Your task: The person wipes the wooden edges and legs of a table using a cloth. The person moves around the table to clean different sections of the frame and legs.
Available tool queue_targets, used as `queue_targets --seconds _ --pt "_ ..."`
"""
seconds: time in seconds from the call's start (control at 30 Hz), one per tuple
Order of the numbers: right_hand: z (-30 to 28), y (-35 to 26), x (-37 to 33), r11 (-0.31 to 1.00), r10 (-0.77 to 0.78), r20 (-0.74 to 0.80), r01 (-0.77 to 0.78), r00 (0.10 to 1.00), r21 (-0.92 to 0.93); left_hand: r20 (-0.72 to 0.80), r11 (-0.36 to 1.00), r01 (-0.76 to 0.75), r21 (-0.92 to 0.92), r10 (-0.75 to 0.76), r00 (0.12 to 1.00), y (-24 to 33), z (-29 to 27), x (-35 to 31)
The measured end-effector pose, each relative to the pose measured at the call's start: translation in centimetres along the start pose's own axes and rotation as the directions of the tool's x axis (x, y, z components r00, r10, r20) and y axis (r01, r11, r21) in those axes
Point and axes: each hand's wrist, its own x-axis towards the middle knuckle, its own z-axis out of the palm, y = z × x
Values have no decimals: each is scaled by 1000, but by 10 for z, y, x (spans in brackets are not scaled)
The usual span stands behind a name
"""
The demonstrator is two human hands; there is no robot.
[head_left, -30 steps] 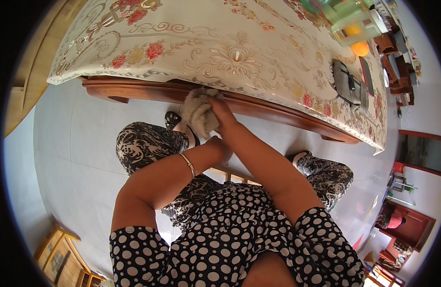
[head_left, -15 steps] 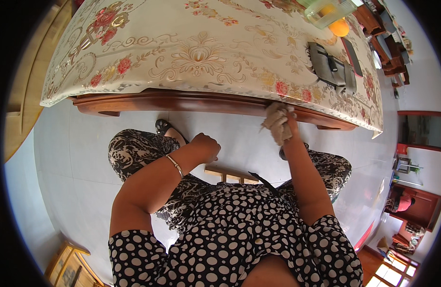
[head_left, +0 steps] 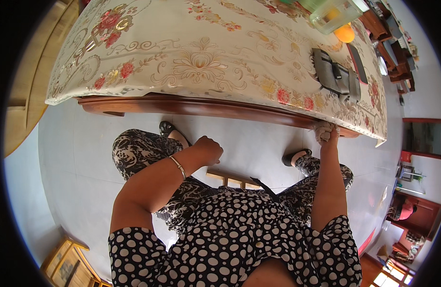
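A crumpled beige cloth is gripped in my right hand, pressed against the dark red wooden edge of the table near its right end. Part of that hand is covered by the cloth. My left hand is curled into a fist above my left knee, apart from the table, with a bracelet on the wrist. I see nothing sticking out of its fingers. Over the table top hangs a cream tablecloth with red and gold flowers.
On the table's right side lie a grey pouch-like item and a dark flat phone-shaped thing. Behind them are an orange fruit and a clear container. A wooden chair stands at the left. Another person is far right.
My right hand has slid the cloth to the right along the wooden edge. The left hand stays closed in nearly the same place. The view has shifted slightly.
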Motion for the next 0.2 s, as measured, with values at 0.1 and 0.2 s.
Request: queue_targets --seconds 0.1,0.2 --pt "31 31 13 944 -224 -432 85 874 -319 11 1000 18 -7 -18 1000 -1 3 -6" --pt "68 64 8 940 -257 -418 126 871 -316 32 999 12 -36 -11 999 -1 7 -3"
